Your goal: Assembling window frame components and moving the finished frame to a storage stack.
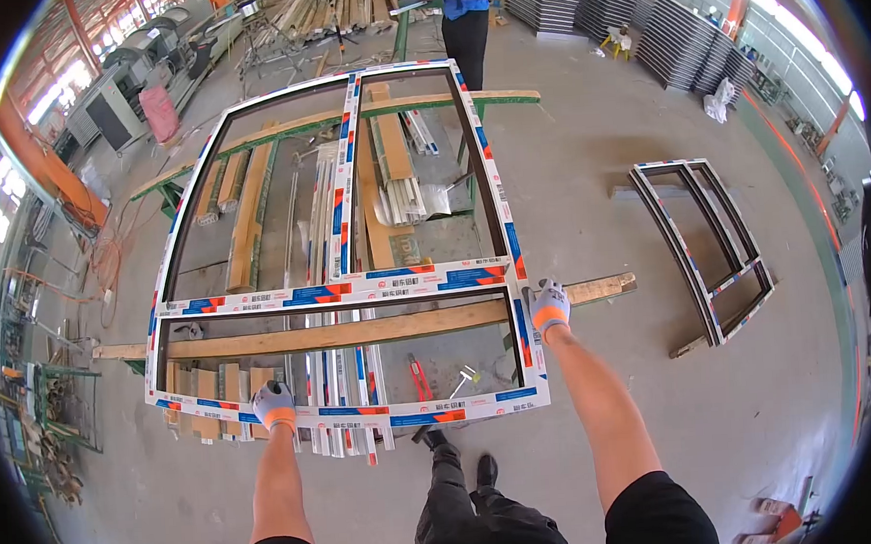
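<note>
A large window frame (304, 296) in white, blue and orange protective film lies across two wooden beams. One upright bar divides its far part, and a crossbar separates the near opening. My left hand (274, 407), in a grey and orange glove, is closed on the near rail, left of its middle. At the near right corner area, my right hand (550, 308), gloved alike, grips the outer side rail beside the near beam (360, 332). The undersides of both grips are hidden. Through the near opening show red-handled pliers (419, 377) and a hammer (465, 380).
Beneath the frame lie long profiles (322, 209) and wooden boards (253, 222). The far beam (510, 97) sticks out rightward. A smaller frame (672, 242) rests on the floor at right. Beyond stands a person in blue (465, 6); stacked panels (674, 38) are at far right.
</note>
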Motion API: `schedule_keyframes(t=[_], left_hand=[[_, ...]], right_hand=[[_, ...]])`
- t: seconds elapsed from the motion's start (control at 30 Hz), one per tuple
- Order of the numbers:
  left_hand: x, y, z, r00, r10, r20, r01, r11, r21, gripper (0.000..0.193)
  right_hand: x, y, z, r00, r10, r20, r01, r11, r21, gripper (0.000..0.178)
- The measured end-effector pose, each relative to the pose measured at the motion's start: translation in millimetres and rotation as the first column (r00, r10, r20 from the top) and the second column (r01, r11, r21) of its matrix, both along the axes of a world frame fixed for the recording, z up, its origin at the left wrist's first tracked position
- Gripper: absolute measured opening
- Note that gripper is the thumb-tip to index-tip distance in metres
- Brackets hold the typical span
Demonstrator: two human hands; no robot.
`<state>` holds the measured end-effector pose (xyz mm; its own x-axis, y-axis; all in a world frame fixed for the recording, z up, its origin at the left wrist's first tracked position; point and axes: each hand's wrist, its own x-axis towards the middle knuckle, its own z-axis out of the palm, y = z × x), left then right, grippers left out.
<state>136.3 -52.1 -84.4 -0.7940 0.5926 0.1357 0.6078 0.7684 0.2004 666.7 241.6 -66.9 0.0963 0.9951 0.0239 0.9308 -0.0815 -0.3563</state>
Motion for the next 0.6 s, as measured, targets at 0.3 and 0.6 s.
schedule_keyframes(t=[0.3, 0.6], left_hand=[[-10, 41, -24, 0.999, -0.009, -0.038, 0.009, 1.0, 0.0, 0.031], [-9, 148, -23, 0.97, -0.077, 0.229, 0.011, 0.961, 0.276, 0.016]], right_hand=[[-57, 124, -28, 0.955, -0.209, -0.21, 0.181, 0.973, -0.144, 0.056], [-82, 200, -39, 0.958, -0.272, -0.09, 0.246, 0.942, -0.23, 0.057]])
